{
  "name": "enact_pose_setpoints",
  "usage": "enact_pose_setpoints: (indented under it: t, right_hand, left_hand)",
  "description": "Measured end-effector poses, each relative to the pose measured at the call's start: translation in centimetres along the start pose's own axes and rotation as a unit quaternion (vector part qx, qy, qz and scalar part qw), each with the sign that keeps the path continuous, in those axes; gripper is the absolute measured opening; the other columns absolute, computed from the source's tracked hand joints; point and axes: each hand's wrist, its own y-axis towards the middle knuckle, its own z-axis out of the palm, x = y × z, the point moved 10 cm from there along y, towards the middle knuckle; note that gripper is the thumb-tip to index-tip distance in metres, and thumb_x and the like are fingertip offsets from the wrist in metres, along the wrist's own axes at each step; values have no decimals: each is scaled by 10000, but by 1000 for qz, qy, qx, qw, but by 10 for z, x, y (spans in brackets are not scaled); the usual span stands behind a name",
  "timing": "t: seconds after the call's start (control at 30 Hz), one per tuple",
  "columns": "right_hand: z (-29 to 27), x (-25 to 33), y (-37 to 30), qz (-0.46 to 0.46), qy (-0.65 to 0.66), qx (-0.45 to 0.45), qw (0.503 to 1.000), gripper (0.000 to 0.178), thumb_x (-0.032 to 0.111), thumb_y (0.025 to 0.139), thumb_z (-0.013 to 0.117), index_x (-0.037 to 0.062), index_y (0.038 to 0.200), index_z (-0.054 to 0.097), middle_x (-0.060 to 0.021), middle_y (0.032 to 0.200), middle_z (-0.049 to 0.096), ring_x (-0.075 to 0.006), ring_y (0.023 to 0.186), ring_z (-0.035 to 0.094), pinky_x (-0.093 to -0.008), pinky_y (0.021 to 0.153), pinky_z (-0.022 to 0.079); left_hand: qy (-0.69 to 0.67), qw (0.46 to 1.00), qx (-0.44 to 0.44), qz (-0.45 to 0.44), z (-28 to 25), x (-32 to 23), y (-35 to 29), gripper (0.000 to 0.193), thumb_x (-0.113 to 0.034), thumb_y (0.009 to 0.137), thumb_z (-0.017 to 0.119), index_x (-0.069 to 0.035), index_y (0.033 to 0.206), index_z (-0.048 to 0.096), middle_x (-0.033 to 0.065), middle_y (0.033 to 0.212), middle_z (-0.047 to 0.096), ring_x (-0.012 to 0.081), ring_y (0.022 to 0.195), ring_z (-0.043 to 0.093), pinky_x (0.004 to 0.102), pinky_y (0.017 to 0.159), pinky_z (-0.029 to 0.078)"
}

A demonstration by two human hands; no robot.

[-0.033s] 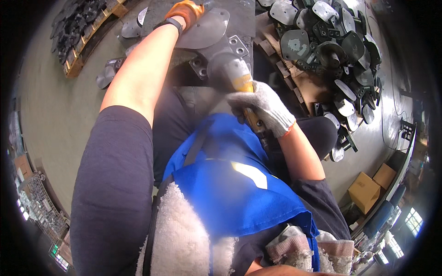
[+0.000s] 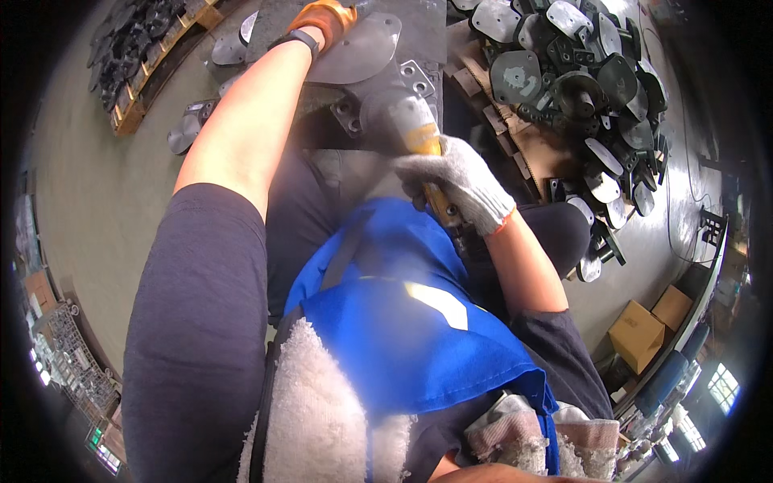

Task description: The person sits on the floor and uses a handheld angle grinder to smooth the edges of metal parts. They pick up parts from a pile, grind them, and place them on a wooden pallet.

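Observation:
My right hand (image 2: 465, 181), in a pale knit glove, is closed round the yellow body of an angle grinder (image 2: 420, 137). The grinder's grey head is against or just over a dark metal part with bolt holes; its disc is blurred, and contact is hard to make out. At the top, my left hand (image 2: 326, 18), in an orange glove, grips the far left side of a rounded grey metal plate (image 2: 358, 52). Its fingertips are partly hidden. A block with holes (image 2: 417, 80) shows beside the plate, near the grinder.
Many similar metal plates (image 2: 515, 78) are heaped on a pallet with cardboard at the right. Another loaded wooden pallet (image 2: 129, 113) stands at the far left. Cardboard boxes (image 2: 636, 336) sit at the lower right. A blue apron (image 2: 386, 338) covers my lap.
My right hand and the grinder have shifted very slightly away from me and leftward. My left hand stays nearly still on the plate.

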Motion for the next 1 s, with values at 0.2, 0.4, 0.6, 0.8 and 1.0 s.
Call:
enact_pose_setpoints:
  t: [0.2, 0.4, 0.6, 0.8, 1.0]
  right_hand:
    - [-4, 8, -8, -1, 44, -1, 999, 243, 225, 891, 781, 31, 946, 646, -54, 716, 629, -140, 579, 610, -284, 547, 515]
    - [-2, 17, -7, -30, 97, 16, 995, 264, 241, 887, 786, 31, 960, 644, -52, 723, 626, -141, 584, 608, -282, 558, 522]
    - [-12, 13, -15, -28, 137, 5, 990, 264, 241, 883, 786, 28, 949, 645, -59, 726, 630, -144, 580, 610, -285, 553, 524]
    - [-20, 13, -13, -42, 161, -6, 986, 231, 226, 897, 777, 38, 962, 660, -40, 752, 639, -131, 618, 613, -269, 558, 515]
    - [-42, 0, -31, -54, 115, -67, 990, 248, 246, 907, 779, 46, 985, 656, -32, 746, 633, -124, 616, 600, -269, 559, 502]
  left_hand:
    - [57, 996, -36, 55, 5, -8, -8, 508, -503, 937, 517, -117, 1175, 748, 198, 1206, 701, 420, 1170, 633, 499, 989, 515]
    - [280, 936, 53, 206, 8, -51, -20, 240, -230, 856, 651, -167, 1014, 820, 95, 1038, 785, 277, 1009, 752, 432, 859, 609]
    - [254, 948, 68, 178, 5, -47, -13, 253, -242, 868, 640, -169, 1036, 816, 99, 1064, 781, 279, 1030, 746, 433, 878, 605]
    - [251, 948, 75, 178, 4, -46, -17, 267, -253, 881, 628, -171, 1057, 811, 103, 1090, 776, 281, 1051, 741, 434, 897, 601]
    - [236, 953, 81, 171, 8, -42, -17, 281, -265, 893, 617, -172, 1079, 807, 107, 1117, 771, 283, 1072, 736, 435, 916, 597]
